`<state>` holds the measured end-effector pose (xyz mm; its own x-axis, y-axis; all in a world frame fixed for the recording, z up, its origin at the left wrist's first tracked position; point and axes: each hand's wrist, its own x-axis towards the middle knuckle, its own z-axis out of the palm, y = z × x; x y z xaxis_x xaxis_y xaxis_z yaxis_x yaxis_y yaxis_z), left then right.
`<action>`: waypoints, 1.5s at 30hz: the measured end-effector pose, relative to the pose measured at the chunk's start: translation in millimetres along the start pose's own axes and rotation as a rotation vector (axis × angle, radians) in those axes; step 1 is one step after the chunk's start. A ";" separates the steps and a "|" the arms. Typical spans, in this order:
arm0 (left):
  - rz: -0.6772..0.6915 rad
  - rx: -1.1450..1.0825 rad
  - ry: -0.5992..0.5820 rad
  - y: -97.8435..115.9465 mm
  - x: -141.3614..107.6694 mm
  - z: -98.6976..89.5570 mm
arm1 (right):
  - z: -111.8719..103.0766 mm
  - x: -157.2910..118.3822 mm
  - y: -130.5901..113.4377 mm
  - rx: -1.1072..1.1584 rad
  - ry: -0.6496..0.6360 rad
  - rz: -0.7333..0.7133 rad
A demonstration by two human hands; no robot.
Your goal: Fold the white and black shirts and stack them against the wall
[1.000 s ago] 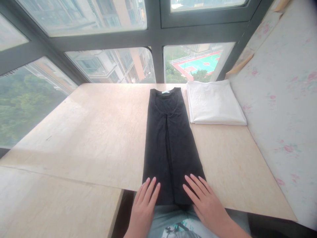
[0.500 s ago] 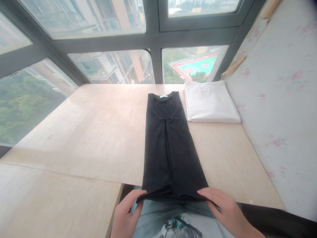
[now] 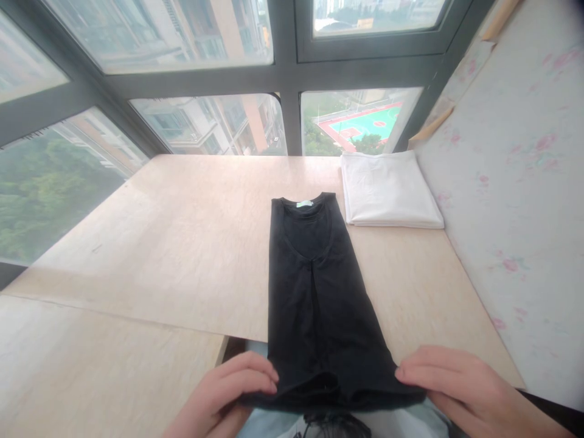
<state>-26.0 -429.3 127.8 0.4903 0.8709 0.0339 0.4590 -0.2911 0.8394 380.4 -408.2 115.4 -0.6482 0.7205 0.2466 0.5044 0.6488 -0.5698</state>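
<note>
A black garment (image 3: 319, 304) lies lengthwise on the pale tabletop (image 3: 182, 243), its round neckline and small light label facing the window. Its sides are folded inward and meet in a seam down the middle. The near end hangs past the table's front edge, with its hem slightly gaping. My left hand (image 3: 232, 389) pinches the hem's left corner between thumb and fingers. At the right corner, my right hand (image 3: 460, 380) grips the hem in the same way.
A folded white cloth (image 3: 390, 188) rests at the table's back right, beside the flowered wall (image 3: 515, 213). Grey window frames (image 3: 287, 73) rise behind the table. A lower-left board (image 3: 91, 365) adjoins the tabletop, with a gap near its right edge.
The black garment has slid toward me, its neckline now farther from the window. Both my hands have moved nearer and wider apart, still holding the hem.
</note>
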 end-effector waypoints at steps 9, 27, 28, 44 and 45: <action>-0.106 -0.429 0.060 -71.6 172.4 -83.3 | -53.5 163.8 106.6 0.089 -0.023 0.318; -0.358 0.217 0.525 -255.8 356.5 -90.8 | 38.4 325.7 307.3 -0.433 0.089 0.543; -0.355 0.222 0.509 -255.5 357.9 -91.7 | 39.0 325.6 308.3 -0.443 0.088 0.532; -0.554 0.028 0.508 -184.3 205.1 -29.5 | 72.3 184.1 203.6 0.101 0.361 0.712; -0.609 -0.103 0.526 -176.5 181.2 -21.8 | 77.9 158.9 194.5 0.216 0.371 0.788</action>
<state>-34.2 -211.4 -2.4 -0.2476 0.9445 -0.2160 0.4498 0.3095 0.8378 331.1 -186.6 -17.3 0.0856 0.9944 -0.0622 0.5828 -0.1006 -0.8064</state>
